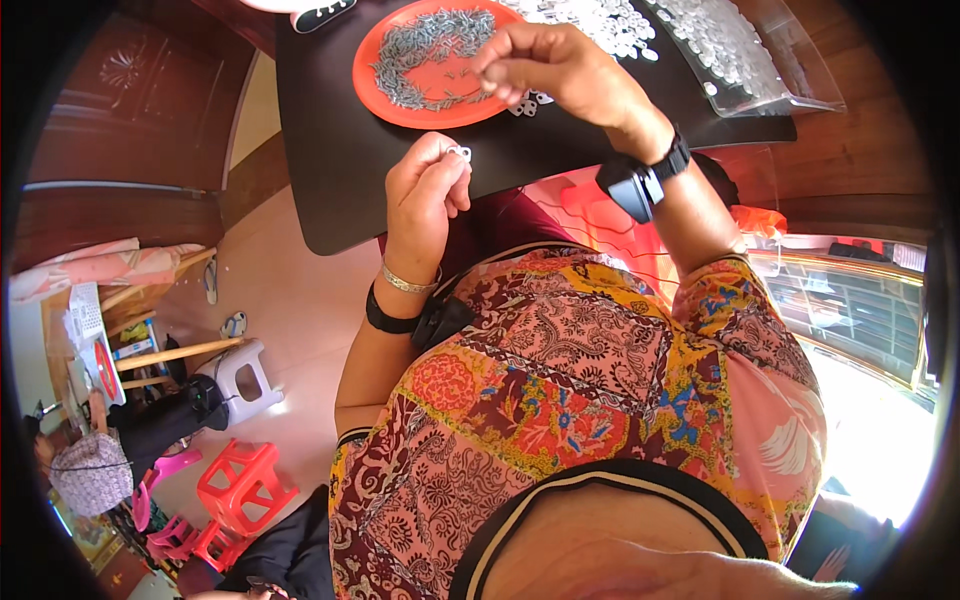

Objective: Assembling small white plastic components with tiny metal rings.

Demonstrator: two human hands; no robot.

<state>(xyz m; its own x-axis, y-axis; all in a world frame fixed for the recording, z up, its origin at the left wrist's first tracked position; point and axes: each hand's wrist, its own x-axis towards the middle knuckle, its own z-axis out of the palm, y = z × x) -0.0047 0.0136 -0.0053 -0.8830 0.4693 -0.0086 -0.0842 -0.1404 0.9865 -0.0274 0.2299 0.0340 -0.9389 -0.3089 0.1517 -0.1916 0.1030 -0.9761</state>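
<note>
Between thumb and forefinger, my left hand [428, 188] pinches a small white plastic piece [459, 153] with holes, just off the near rim of the red plate. My right hand [555, 72] is raised over the plate's right side, thumb and fingertips pressed together; whatever they may hold is too small to make out. On the red plate [400, 115] lies a heap of small grey metal screws or pins [425, 40], thinned out toward the middle. Beside it, partly under my right hand, are a few white pieces [530, 104] like the one in my left hand.
The black table [335, 190] carries a spread of white pieces [610, 25] at the back and a clear tray of pale discs [725, 50] at right. Red stools [245, 485], a grey stool [245, 385] and a seated person [95, 470] are at left.
</note>
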